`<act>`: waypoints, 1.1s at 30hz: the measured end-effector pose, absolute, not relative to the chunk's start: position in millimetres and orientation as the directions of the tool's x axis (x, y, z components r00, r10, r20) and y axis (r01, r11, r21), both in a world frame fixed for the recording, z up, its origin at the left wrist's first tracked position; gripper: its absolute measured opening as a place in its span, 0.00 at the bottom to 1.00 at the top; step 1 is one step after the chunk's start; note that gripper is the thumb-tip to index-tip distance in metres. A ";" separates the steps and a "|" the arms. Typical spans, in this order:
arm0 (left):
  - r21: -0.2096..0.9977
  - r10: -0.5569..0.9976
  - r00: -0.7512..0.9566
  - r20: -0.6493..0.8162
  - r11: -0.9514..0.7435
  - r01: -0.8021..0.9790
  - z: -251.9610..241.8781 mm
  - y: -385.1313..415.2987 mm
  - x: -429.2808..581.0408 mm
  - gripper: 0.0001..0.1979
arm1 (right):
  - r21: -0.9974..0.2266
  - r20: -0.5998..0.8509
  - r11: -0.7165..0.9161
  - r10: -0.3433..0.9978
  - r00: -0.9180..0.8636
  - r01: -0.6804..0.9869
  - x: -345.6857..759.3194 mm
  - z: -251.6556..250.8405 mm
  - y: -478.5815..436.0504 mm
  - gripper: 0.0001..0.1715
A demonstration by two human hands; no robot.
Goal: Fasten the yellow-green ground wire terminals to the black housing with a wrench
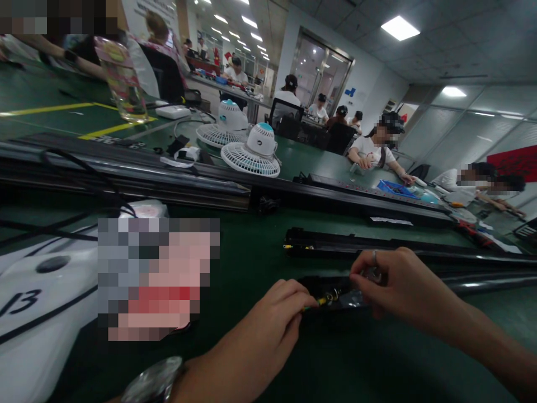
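Note:
My left hand (268, 324), a watch on its wrist, pinches a thin yellow-green wire (316, 304) at the end of a long black strip-shaped housing (470, 282) lying on the green table. My right hand (394, 285), with a ring on one finger, is closed over that same end of the housing, fingers pressed around a small metal part there. A second long black housing (348, 243) lies just behind, parallel to the first, untouched.
A white sheet marked 13 (29, 313) lies at the left with black cables across it. A black rail (168, 184) runs across the table. Two small white desk fans (254, 154) and a clear bottle (123, 84) stand beyond. Other people sit working at the far right.

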State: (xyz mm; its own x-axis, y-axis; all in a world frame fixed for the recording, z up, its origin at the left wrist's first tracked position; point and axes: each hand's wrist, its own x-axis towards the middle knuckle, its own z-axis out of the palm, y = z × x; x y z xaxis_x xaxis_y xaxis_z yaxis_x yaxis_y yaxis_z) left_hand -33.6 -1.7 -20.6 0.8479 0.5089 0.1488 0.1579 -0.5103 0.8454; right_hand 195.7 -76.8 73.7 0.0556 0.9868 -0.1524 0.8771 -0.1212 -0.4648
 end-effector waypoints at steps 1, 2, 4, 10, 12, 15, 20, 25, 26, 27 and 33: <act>0.844 0.507 0.848 0.151 -0.513 0.156 -21.2 -1.5 -33.5 0.20 | -0.471 -0.146 -0.121 0.988 0.058 0.874 194.6 73.4 -76.2 0.08; 0.843 0.505 0.849 0.153 -0.516 0.155 -21.9 -1.3 -33.5 0.20 | -0.479 -0.141 -0.123 0.988 0.062 0.869 193.5 73.3 -75.6 0.07; 0.840 0.503 0.850 0.158 -0.520 0.152 -23.3 -1.2 -33.7 0.20 | -0.492 -0.137 -0.125 0.988 0.065 0.862 191.0 73.2 -74.5 0.07; 0.833 0.499 0.848 0.178 -0.535 0.140 -24.6 -2.7 -34.1 0.21 | -0.520 -0.131 -0.122 0.989 0.062 0.845 187.6 72.3 -74.2 0.07; 0.836 0.496 0.851 0.175 -0.532 0.138 -23.7 -3.0 -34.1 0.21 | -0.532 -0.147 -0.135 0.987 0.066 0.836 188.2 72.2 -74.6 0.07; 0.835 0.498 0.848 0.180 -0.534 0.136 -22.9 -2.6 -34.1 0.20 | -0.541 -0.162 -0.152 0.984 0.074 0.827 189.1 72.1 -75.0 0.08; 0.833 0.494 0.848 0.192 -0.539 0.125 -24.1 -1.8 -34.4 0.20 | -0.560 -0.175 -0.161 0.982 0.074 0.812 189.2 69.7 -75.6 0.09; 0.836 0.500 0.847 0.181 -0.532 0.136 -23.5 -3.2 -34.7 0.20 | -0.568 -0.200 -0.172 0.977 0.068 0.805 189.3 67.1 -75.1 0.10; 0.834 0.499 0.847 0.182 -0.534 0.135 -22.9 -3.4 -34.7 0.20 | -0.560 -0.204 -0.172 0.977 0.066 0.811 189.4 67.0 -74.9 0.10; 0.833 0.498 0.848 0.184 -0.537 0.134 -22.4 -3.5 -34.8 0.20 | -0.548 -0.205 -0.171 0.976 0.067 0.819 189.5 67.0 -74.8 0.10; 0.837 0.493 0.852 0.176 -0.530 0.134 -21.5 -2.4 -34.4 0.20 | -0.502 -0.191 -0.147 0.980 0.057 0.852 192.2 69.5 -76.0 0.09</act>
State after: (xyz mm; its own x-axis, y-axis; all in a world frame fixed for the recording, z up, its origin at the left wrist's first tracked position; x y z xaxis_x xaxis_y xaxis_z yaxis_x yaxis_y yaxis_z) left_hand -34.4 -2.4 -21.5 0.8517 0.4934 0.1764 0.1336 -0.5300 0.8374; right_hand 192.2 -76.0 69.5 0.0567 0.9799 -0.1912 0.8523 -0.1473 -0.5019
